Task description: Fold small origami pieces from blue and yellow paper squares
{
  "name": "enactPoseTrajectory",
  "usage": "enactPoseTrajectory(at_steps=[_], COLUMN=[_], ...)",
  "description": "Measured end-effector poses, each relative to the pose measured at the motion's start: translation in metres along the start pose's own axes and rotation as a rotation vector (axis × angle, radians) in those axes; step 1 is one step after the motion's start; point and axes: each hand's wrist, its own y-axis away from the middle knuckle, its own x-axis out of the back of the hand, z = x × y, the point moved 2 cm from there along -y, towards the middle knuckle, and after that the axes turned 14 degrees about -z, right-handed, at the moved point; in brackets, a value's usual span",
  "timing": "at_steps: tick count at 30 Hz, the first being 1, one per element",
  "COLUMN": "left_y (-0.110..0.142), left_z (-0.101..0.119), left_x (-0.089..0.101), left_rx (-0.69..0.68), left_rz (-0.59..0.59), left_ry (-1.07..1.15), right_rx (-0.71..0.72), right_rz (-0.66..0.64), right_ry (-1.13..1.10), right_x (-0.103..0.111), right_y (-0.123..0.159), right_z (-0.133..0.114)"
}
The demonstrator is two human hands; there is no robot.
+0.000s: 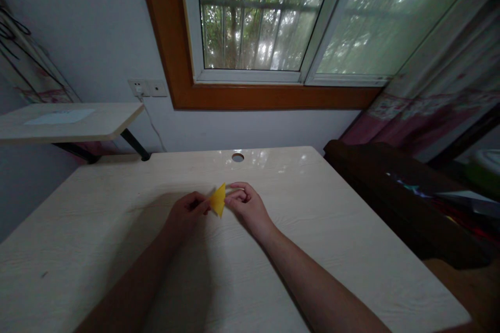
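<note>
A small piece of folded yellow paper (219,200), roughly triangular, is held up between my two hands just above the pale desk. My left hand (188,212) pinches its narrow left corner between thumb and fingers. At the paper's wider right edge, the thumb and a bent finger of my right hand (247,203) close together against it, while another finger reaches out near the upper tip. The fingertips hide both the left corner and a bit of the right edge.
The wood-grain desk (312,250) has a round cable hole (238,157) near its back edge. A raised shelf (113,114) with a sheet of paper (60,116) stands at the left. Behind are a wall socket (147,88) and a barred window (258,21); dark brown furniture (375,182) adjoins the right.
</note>
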Motion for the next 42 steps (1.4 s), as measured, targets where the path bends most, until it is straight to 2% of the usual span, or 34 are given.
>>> enactPoseTrajectory(at_steps=[5, 11, 18, 26, 29, 36, 42], left_y=[0.001, 0.000, 0.000, -0.001, -0.002, -0.001, 0.000], left_z=[-0.002, 0.001, 0.001, -0.002, -0.003, -0.001, 0.001], left_x=[0.000, -0.002, 0.000, 0.003, 0.003, -0.001, 0.000], left_rx=[-0.011, -0.018, -0.019, 0.004, 0.004, -0.041, -0.036], left_rz=[-0.032, -0.058, 0.018, 0.089, 0.092, 0.030, 0.066], left_ry=[0.017, 0.020, 0.004, 0.004, 0.017, -0.005, -0.035], right_rx=[-0.035, -0.075, -0.067, -0.040, -0.051, -0.080, -0.092], right_rz=[-0.017, -0.128, -0.119, -0.093, -0.085, -0.158, -0.162], right_ry=[0.000, 0.055, 0.123, 0.100, 0.108, 0.160, 0.189], right_x=[-0.001, -0.006, -0.007, -0.006, -0.006, -0.006, -0.007], right_y=[0.001, 0.003, 0.002, 0.002, 0.003, 0.004, 0.004], right_z=[-0.004, 0.002, -0.001, -0.004, -0.006, 0.004, 0.003])
